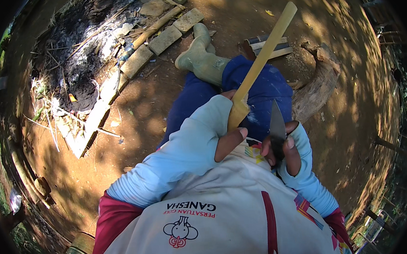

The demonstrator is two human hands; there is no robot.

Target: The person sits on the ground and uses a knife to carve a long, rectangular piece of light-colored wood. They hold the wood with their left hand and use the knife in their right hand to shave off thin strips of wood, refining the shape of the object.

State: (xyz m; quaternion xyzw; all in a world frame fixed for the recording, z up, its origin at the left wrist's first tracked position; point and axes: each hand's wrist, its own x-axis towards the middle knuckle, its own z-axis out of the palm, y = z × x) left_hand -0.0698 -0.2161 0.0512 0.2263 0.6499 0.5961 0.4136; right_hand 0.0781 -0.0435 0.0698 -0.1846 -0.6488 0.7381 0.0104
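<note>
Left hand grips a wooden stick — right hand, a knife.

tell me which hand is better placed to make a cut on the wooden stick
Right, probably: the right hand grips the knife, leaving its blade exposed. The left hand holds the wooden stick near its lower end, so it seems better suited to steadying.
</note>
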